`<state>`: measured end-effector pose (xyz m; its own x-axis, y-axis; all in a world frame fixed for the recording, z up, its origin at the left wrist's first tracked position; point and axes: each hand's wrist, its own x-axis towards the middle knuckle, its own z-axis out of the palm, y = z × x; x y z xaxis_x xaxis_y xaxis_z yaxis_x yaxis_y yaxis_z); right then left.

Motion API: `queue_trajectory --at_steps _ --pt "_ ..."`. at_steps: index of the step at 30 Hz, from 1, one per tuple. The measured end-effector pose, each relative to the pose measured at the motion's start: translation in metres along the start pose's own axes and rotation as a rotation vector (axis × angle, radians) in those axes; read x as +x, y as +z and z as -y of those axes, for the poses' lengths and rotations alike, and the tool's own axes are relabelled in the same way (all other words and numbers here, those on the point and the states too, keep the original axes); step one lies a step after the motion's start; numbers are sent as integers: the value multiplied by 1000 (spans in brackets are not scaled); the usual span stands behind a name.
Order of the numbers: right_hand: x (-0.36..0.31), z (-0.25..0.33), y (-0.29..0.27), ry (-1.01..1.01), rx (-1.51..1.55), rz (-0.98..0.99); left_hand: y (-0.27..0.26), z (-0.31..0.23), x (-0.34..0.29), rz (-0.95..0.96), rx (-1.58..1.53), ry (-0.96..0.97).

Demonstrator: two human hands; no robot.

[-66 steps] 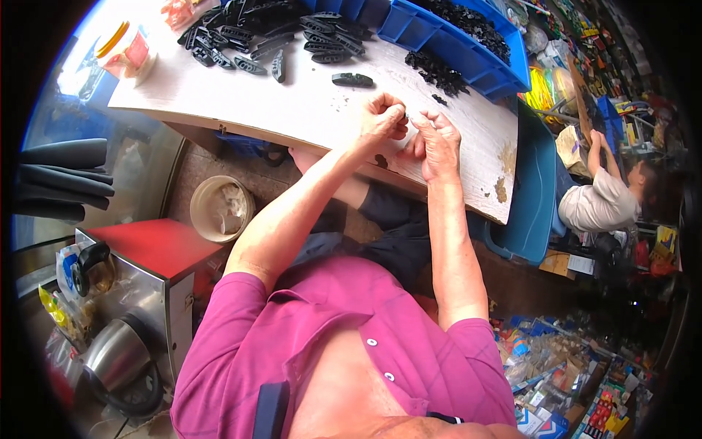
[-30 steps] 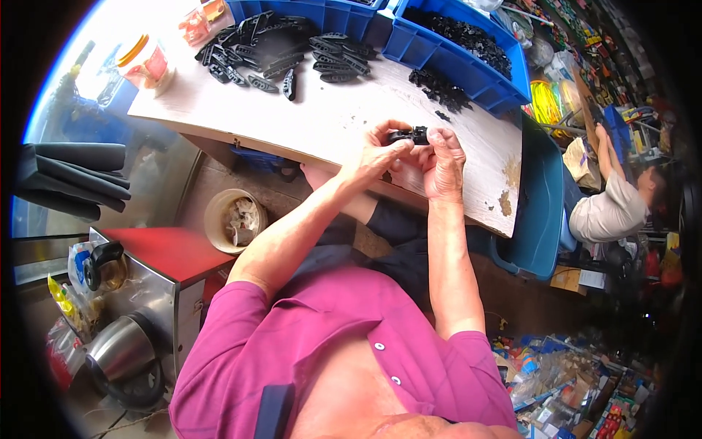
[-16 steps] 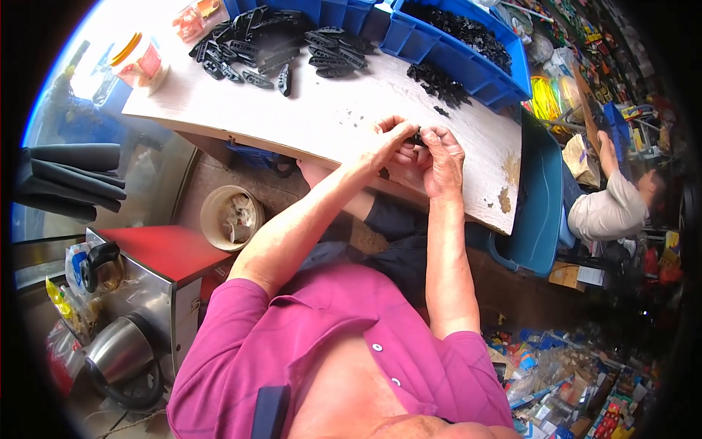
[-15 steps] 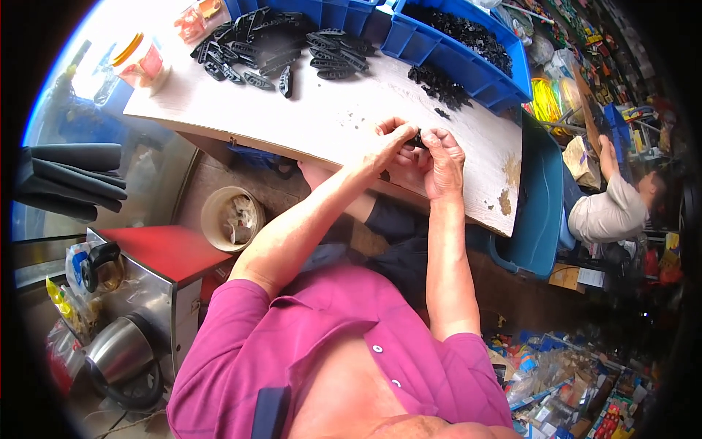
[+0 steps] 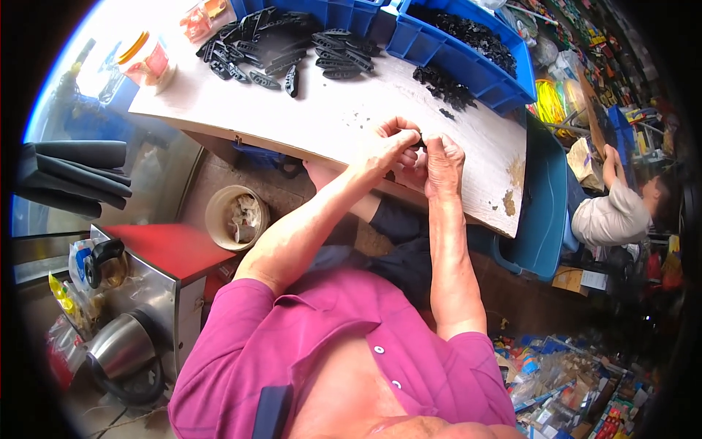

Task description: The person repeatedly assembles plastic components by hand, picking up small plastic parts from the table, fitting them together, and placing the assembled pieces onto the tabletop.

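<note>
hands met over the near edge of the pale wooden worktop (image 5: 314,121). left hand (image 5: 385,148) curled, fingertips pinching a small black plastic part (image 5: 419,140); right hand (image 5: 443,162) closed against the same part from the other side, fingers pressed together on it. held just above the worktop, midway between its near edge and the small heap of black bits (image 5: 444,87). too small to tell the part's exact shape, or whether two pieces were being joined.

judging by the layout, work seemed well under way but far from done: flat black oval pieces (image 5: 340,58) lined up in a neat batch at the far side of the worktop, a looser pile of longer black pieces (image 5: 248,51) beside them, and a blue bin (image 5: 504,88) full of small black parts at the worktop's far right corner. plenty of loose stock apparently left to go through.

worktop scuffed, stained near its right end, with crumbs of black scattered about. off its left end, a clear plastic jar (image 5: 150,62). below it, a round bucket (image 5: 235,217), a red-topped metal cabinet (image 5: 172,256) and a steel kettle (image 5: 121,347). beyond the worktop's right end, a blue crate (image 5: 545,212) and another person (image 5: 618,212) seated among crowded shelves.
</note>
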<state>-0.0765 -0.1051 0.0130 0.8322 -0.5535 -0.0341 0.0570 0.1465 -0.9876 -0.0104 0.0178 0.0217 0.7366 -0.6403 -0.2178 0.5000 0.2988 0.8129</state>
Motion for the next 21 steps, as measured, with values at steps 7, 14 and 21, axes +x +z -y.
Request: queue_trajectory --at_steps 7,14,21 --pt "-3 17 -20 120 253 -238 -52 -32 34 -490 1453 926" --pt "20 44 -111 95 187 -857 -88 -45 56 -510 1819 846" --pt "38 32 -99 206 -58 -496 -94 -38 70 -220 1692 1039"
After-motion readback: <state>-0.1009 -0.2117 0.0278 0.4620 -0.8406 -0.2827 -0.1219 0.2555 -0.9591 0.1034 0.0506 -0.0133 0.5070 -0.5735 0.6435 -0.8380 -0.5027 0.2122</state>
